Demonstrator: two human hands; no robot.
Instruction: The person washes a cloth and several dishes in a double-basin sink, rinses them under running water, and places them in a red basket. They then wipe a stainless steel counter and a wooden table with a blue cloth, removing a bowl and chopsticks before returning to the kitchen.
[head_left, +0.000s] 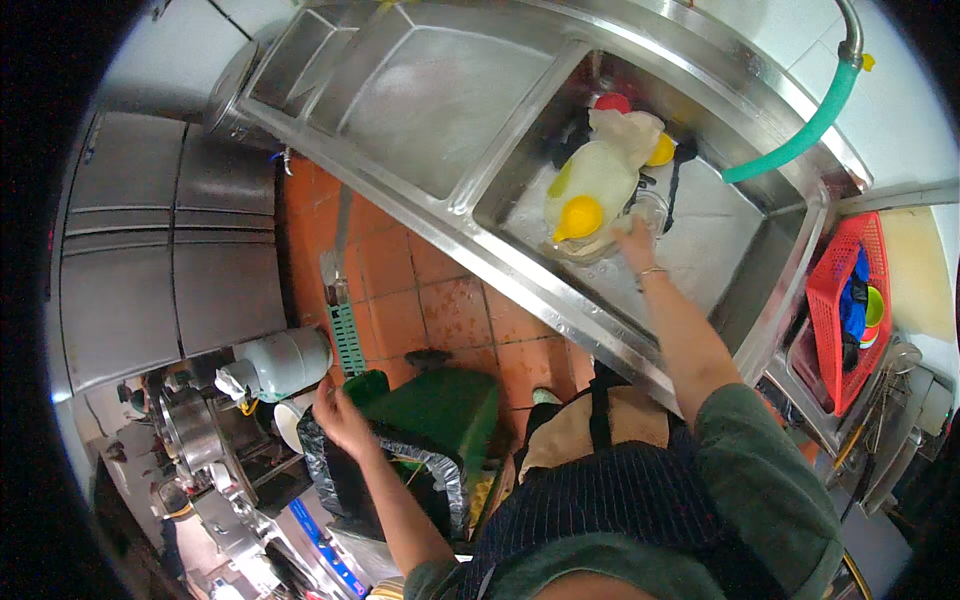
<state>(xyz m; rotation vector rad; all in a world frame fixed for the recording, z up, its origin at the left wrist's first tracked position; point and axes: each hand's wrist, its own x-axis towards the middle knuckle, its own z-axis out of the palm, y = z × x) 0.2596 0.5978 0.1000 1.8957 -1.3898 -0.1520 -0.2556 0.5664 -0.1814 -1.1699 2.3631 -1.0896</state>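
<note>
My right hand (634, 236) reaches into the right basin of a stainless steel sink (690, 262). Its fingers are at a clear, round container (651, 212); whether they grip it I cannot tell. Just left of the hand lies a pale, translucent plastic bag (598, 174). A yellow rounded object (581, 217) lies at its lower end, a second yellow object (661, 151) at its upper right, and a red one (612, 103) behind it. Black straps or cords show around the bag. My left hand (341, 412) is raised over the edge of a bin, fingers apart, holding nothing.
A green hose (802, 142) hangs over the basin's far right. Right of the sink stands a red plastic basket (829, 300) with blue and coloured items. On my left are a green bin (457, 409) with a black liner, a gas cylinder (292, 364) and steel cabinets (172, 240). The tiled floor (450, 300) looks wet.
</note>
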